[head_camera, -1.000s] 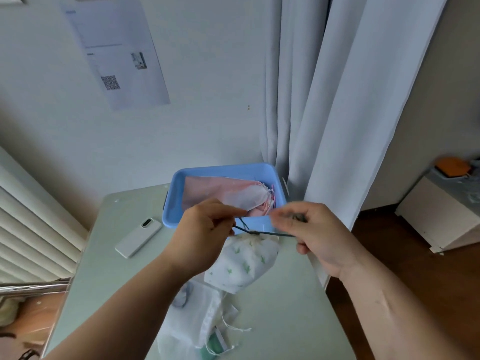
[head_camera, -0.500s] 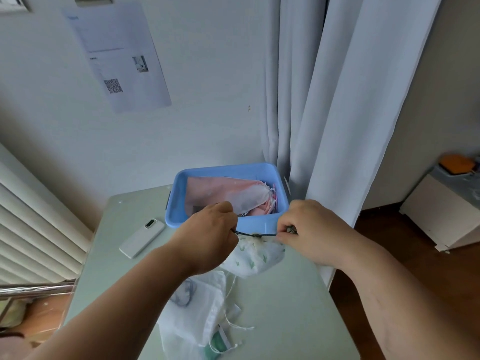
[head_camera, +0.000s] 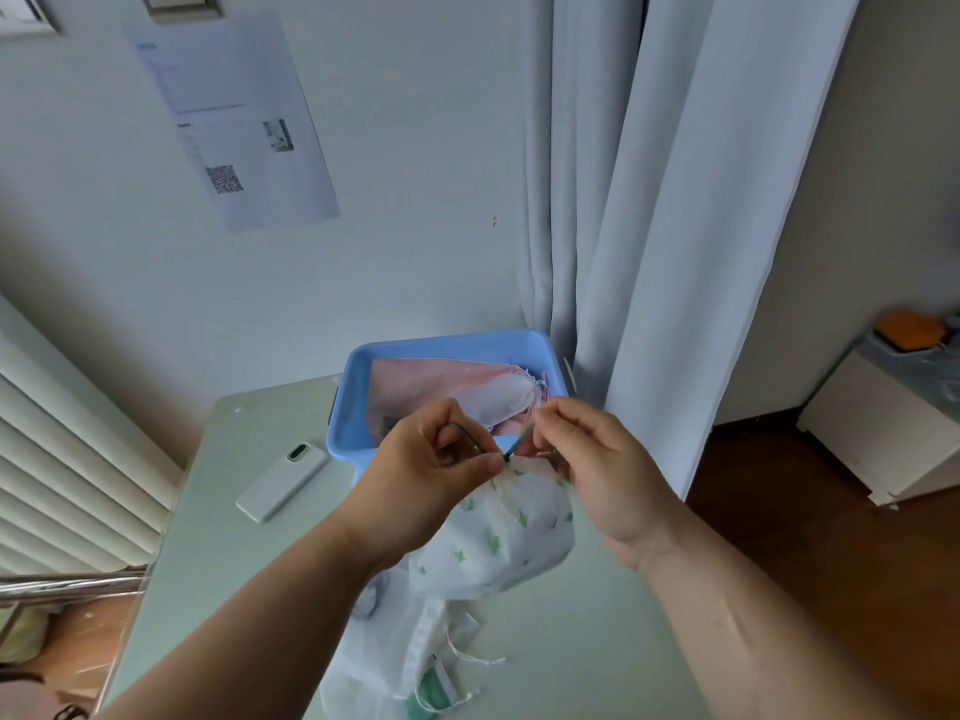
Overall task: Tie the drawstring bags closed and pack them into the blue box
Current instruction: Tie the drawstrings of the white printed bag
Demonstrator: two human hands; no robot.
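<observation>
Left hand [head_camera: 415, 475]: thumb and forefinger pinch the dark green drawstring [head_camera: 522, 440] right at the gathered neck of the bag, and a loop of the cord arches up between the fingers. Right hand [head_camera: 597, 470]: thumb and forefinger pinch the other run of the same cord, which slants up from the neck to those fingertips. The two hands are close together, with the neck between them.

The white drawstring bag with green print [head_camera: 498, 532] hangs below both hands, neck drawn in. It is just in front of the near wall of the blue box [head_camera: 452, 341] and outside it. Whether its underside rests on anything cannot be told.

The blue box stands at the far edge of the pale table [head_camera: 234, 537]. It contains pink bags [head_camera: 431, 387] and a white bag [head_camera: 506, 402]. A heap of loose white bags [head_camera: 410, 662] lies on the table near the person. A white phone [head_camera: 283, 478] lies left of the box. A grey curtain [head_camera: 649, 200] hangs behind the box.
</observation>
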